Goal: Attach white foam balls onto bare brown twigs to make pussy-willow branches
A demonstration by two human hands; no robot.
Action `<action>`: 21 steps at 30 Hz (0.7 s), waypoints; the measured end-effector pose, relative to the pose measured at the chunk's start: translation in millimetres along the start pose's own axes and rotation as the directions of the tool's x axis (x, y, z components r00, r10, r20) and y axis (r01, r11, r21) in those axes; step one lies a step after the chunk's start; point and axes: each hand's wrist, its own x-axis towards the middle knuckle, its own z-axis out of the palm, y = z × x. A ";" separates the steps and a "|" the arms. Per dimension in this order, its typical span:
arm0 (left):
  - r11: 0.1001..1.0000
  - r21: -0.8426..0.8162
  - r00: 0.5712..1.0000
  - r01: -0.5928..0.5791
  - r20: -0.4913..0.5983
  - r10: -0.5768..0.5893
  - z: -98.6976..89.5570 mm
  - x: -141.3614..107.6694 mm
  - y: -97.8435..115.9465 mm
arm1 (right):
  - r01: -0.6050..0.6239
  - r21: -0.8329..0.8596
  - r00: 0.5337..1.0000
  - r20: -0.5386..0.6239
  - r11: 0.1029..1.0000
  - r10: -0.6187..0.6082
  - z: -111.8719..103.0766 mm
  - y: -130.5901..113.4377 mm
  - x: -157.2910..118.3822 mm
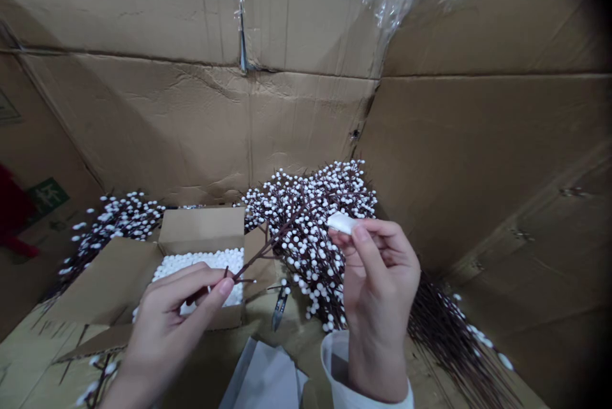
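Between thumb and fingertips, my left hand (167, 326) pinches a brown artificial branch (268, 244) near one end. The branch slants up and to the right, with short bare twigs beside my fingers. A small flat white piece (341, 223), whose kind I cannot make out, is pinched in my raised right hand (380, 278). Below and left of my left hand's branch stands an open cardboard box (201, 230) filled with small white balls (201, 260). A big pile of brown stems with white berries (310, 205) lies behind and under my right hand.
Small thread snips (278, 310) lie on the table between my hands. Grey-white sheets (268, 374) sit at the front edge. More berry stems lie at the left (117, 215) and right (459, 339). Tall cardboard walls (306, 122) enclose the back and sides. Something red (12, 211) shows far left.
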 end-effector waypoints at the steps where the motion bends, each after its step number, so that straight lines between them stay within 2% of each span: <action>1: 1.000 0.001 1.000 -0.007 -0.002 0.007 0.0 0.1 0.1 | 0.010 -0.002 1.000 -0.003 1.000 -0.010 -0.1 -0.2 -0.1; 6: 0.997 0.008 0.997 -0.079 -0.018 0.079 -1.3 2.7 1.5 | 0.082 -0.163 0.996 -0.014 0.983 -0.085 -1.4 -1.0 -1.8; 9: 0.991 0.000 0.990 -0.135 -0.029 0.135 -3.1 5.9 3.4 | 0.164 -0.298 0.985 -0.009 0.941 -0.174 -1.9 -0.5 -2.8; 13: 0.978 -0.032 0.979 -0.204 -0.032 0.203 -5.4 9.4 5.0 | 0.281 -0.386 0.955 0.023 0.879 -0.295 -1.8 -0.3 -3.2; 21: 0.938 0.029 0.936 -0.346 -0.065 0.347 -10.5 8.3 3.5 | 0.334 -0.522 0.937 0.096 0.785 -0.335 -1.5 -4.9 -6.1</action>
